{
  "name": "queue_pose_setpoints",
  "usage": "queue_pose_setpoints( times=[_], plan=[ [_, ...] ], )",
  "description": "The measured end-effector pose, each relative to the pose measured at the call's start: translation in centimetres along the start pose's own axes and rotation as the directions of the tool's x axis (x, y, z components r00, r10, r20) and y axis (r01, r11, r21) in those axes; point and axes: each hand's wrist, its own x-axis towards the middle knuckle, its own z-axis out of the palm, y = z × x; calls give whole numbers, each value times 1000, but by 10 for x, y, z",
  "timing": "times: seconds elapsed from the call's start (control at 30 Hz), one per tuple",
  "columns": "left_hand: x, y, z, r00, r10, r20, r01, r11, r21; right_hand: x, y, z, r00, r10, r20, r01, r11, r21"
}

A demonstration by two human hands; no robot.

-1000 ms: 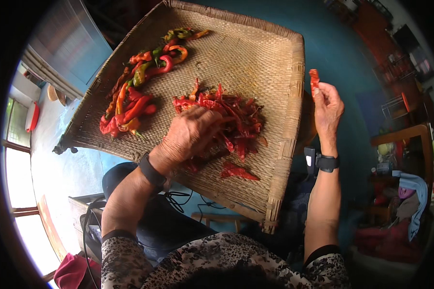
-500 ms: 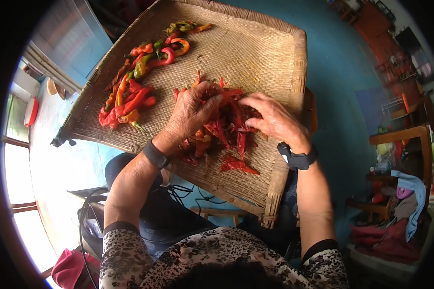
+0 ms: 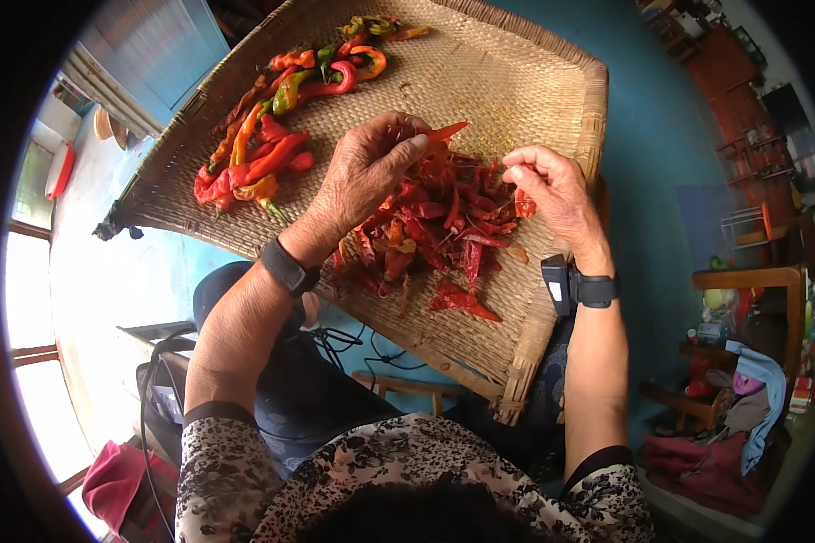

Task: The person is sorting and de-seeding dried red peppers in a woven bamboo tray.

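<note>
In the head view, a wide, angular tray of tan woven wicker [image 3: 480, 63] with a bound rim spans the middle, its near edge above the person's dark-trousered legs [image 3: 308, 398]. The left hand [image 3: 376, 167] is over the tray, thumb and fingers pinched together on a bright red, pointed pepper piece [image 3: 448, 132], whose tip juts out to the right. Below and to the right of this hand, a loose heap of deep-red, split and wrinkled peppers [image 3: 426, 231] lies on the weave. The right hand [image 3: 548, 185] is at the heap's right side, fingers curled and thumb near the forefinger; a small red scrap [image 3: 523, 204] shows just beneath it, and whether the fingers grip it I cannot tell. A flat, bright red split pepper [image 3: 464, 300] lies near the tray's near edge. Along the left side runs a band of whole, curved red, orange and green peppers [image 3: 285, 158]. Each wrist wears a black strap [image 3: 288, 265].
</note>
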Motion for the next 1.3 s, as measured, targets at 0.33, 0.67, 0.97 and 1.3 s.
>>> queue_pose_setpoints(
  times=[0.33,0.67,0.97,1.3],
  plan=[
    [7,-18,14,991,-8,135,5,1000,24,-21,6,-18,993,89,-75,-78,987,144],
    [8,-22,28,983,-41,177,52,997,-61,-35,13,-31,963,-88,-255,85,996,-20],
    [7,-21,26,981,-90,173,98,994,-39,-46,36,-86,829,21,-559,-442,638,-631],
    [1,-22,32,935,-64,348,115,985,-129,-23,-16,13,989,-147,-24,133,942,-308]
  ],
)
